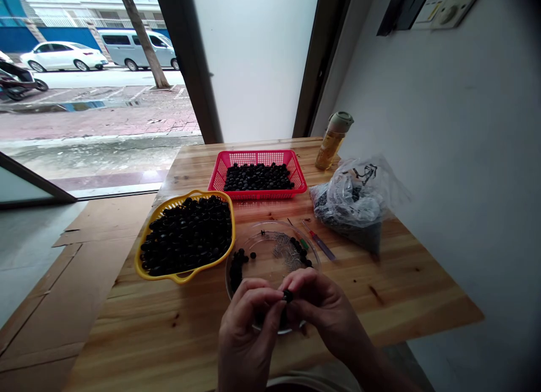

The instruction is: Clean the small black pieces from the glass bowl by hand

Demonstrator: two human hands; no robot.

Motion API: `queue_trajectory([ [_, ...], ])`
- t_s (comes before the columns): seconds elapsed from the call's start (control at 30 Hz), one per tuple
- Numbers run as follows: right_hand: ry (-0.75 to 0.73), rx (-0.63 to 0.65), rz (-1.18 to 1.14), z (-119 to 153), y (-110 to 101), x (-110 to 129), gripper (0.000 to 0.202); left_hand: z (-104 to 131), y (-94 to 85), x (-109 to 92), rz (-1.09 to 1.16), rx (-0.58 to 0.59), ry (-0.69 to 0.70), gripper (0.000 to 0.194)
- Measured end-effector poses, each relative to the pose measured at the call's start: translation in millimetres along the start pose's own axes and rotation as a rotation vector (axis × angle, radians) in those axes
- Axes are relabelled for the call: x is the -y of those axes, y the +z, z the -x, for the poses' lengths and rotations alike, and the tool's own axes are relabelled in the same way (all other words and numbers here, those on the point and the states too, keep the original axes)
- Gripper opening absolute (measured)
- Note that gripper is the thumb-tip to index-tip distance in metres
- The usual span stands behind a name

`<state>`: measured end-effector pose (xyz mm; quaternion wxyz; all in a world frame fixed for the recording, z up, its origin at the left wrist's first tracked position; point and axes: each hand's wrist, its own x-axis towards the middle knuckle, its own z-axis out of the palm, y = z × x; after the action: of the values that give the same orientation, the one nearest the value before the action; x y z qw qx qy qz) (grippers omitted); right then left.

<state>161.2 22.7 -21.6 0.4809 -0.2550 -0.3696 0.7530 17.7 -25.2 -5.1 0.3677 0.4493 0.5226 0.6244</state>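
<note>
Both hands meet over the near edge of a clear round tray (262, 226). Between the fingertips is a small black round part (288, 295). My left hand (252, 324) pinches it from the left, and my right hand (323, 310) closes on it from the right. Inside the tray lie black pieces (236, 268) at the left, thin silvery metal pieces (287, 251) and more black pieces at the right. A yellow basket (192, 277) heaped with black round parts stands to the left. Behind the tray, a red basket (264, 195) holds more black pieces.
A screwdriver (323, 245) and a green-handled tool (303, 244) lie by the tray's right side. Further right sits a filled plastic bag (359, 206), with a bottle (332, 144) behind it. The wooden table (169, 335) meets a wall on the right.
</note>
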Motion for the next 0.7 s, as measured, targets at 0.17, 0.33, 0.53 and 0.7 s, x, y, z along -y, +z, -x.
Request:
queue_trajectory([
  [0.17, -0.032, -0.019, 0.087, 2.4, 1.6, 0.4, 0.017, 0.7, 0.4, 1.5, 0.004, 0.007, 0.004, 0.009],
  [0.33, -0.141, -0.037, 0.164, 4.1, -1.2, -5.1, 0.013, 4.0, 3.9, 0.7, 0.072, -0.032, -0.048, 0.01],
  [0.53, -0.113, -0.02, 0.161, 5.0, -2.3, -7.1, 0.015, 4.5, 4.8, -2.4, 0.13, -0.03, -0.107, 0.014],
  [0.7, -0.167, 0.026, 0.25, 3.1, -3.2, -1.7, 0.011, 9.3, 6.9, 1.0, 0.19, 0.0, -0.13, 0.015],
])
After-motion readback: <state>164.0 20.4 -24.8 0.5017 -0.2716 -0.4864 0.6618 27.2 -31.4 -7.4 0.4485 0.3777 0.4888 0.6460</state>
